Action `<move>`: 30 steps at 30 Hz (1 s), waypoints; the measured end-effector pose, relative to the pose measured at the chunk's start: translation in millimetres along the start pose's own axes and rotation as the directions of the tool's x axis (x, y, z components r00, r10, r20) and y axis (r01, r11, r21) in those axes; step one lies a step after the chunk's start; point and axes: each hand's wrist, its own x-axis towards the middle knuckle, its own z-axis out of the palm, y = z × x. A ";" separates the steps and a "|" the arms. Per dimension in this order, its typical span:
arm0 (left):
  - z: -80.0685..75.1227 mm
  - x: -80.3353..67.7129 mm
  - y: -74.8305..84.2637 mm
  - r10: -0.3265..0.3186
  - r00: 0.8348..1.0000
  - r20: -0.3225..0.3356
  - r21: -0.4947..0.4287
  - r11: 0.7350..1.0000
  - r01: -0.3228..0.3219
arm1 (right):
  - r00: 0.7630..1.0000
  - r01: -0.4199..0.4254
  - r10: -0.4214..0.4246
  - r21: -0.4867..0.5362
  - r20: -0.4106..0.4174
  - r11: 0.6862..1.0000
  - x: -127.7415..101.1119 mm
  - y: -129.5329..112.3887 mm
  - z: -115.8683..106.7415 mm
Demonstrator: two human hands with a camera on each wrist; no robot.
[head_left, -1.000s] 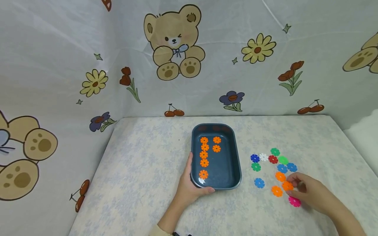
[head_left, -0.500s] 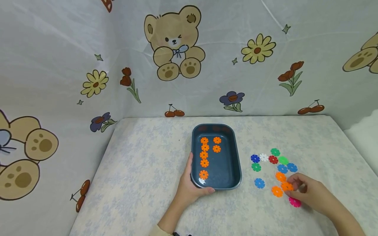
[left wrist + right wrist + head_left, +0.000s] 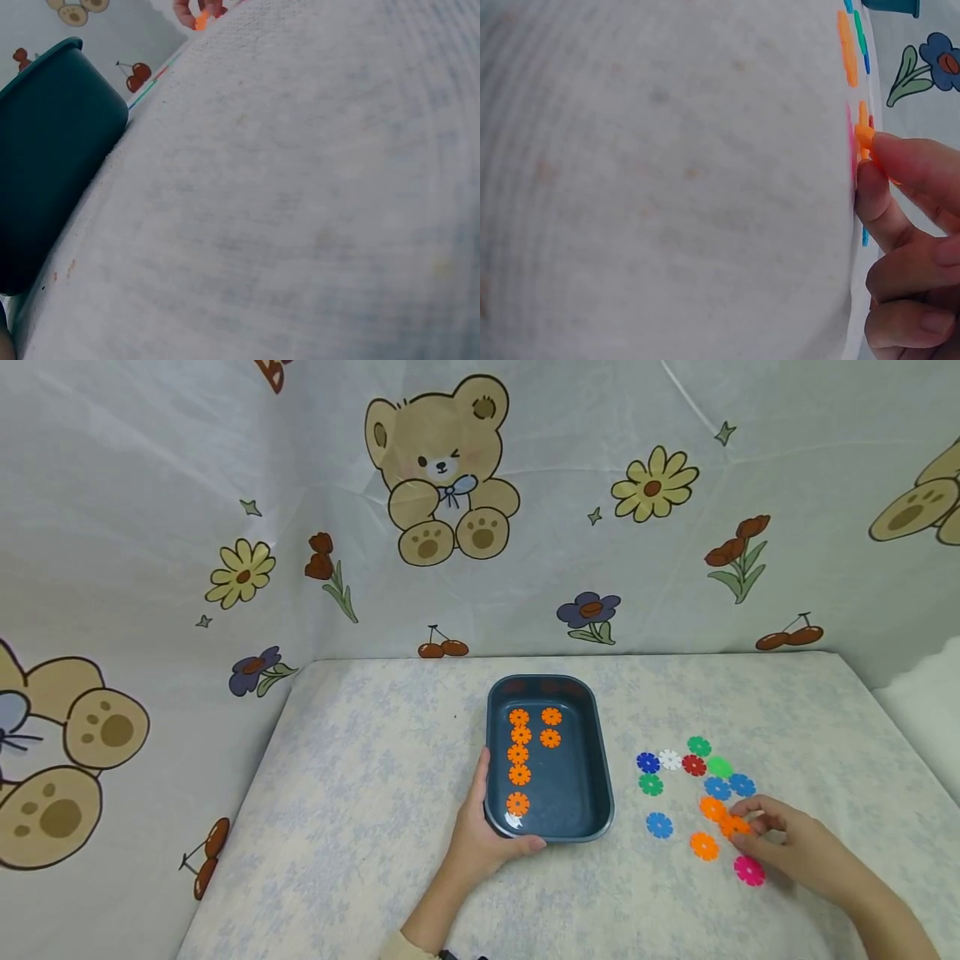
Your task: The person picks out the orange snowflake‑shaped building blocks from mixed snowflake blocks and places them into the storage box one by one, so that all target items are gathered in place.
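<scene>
A tray (image 3: 600, 760) is set on the table (image 3: 375, 793), near the middle, with a row of discs (image 3: 518, 760) laid in it along its left side and two further discs (image 3: 551, 727) placed just right of the row's far end. The tray's near left corner is gripped by the left hand (image 3: 480, 835). To the right of the tray, apart from it, a loose cluster of discs (image 3: 693, 766) is spread on the table. At the near right of that cluster, one disc (image 3: 731, 827) is pinched by the right hand (image 3: 787, 847); another disc (image 3: 703, 846) lies just left of it, and one more (image 3: 749, 870) lies nearer, beside the hand. A printed cloth (image 3: 450, 510) is hung behind the table and to its left.
</scene>
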 end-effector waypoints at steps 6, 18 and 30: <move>0.5 0.2 -0.8 0.006 1.000 -0.003 -0.005 1.000 -0.006 | 0.999 -0.053 0.052 -0.034 -0.014 0.998 0.9 -1.5 0.1; -0.2 0.3 -0.7 0.015 1.000 -0.006 0.013 1.000 -0.015 | 0.997 -0.079 0.077 -0.055 -0.027 0.995 -0.5 -1.0 0.2; -0.7 0.0 -0.1 0.022 1.000 -0.003 0.004 1.000 -0.022 | 0.997 -0.061 0.054 -0.159 -0.048 0.985 -1.3 -5.3 1.8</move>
